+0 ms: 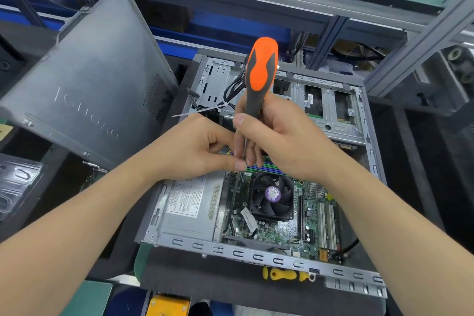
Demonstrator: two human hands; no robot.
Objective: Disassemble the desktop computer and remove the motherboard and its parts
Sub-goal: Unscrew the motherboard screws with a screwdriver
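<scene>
One open desktop case (256,255) lies on its side on a dark mat, seen from above. Inside, at the near right, sits one green motherboard (282,233) carrying one black cooling fan (272,195) and two white expansion slots (325,226). One silver power supply (189,208) fills the near left corner.

Two bare hands meet over the board's far edge. The right hand (287,141) is wrapped round the grip of an upright orange-and-grey screwdriver (261,69). The left hand (189,151) pinches its thin shaft near the tip, and the two hands touch.

The case's metal rim rings the board on all sides. A drive cage (328,110) and a tied black cable bundle (233,90) crowd the far end.

One detached grey side panel (97,79) leans at the left. A second screwdriver, yellow-handled (284,274), lies just under the near rim. Aluminium frame posts (420,46) rise at the right.
</scene>
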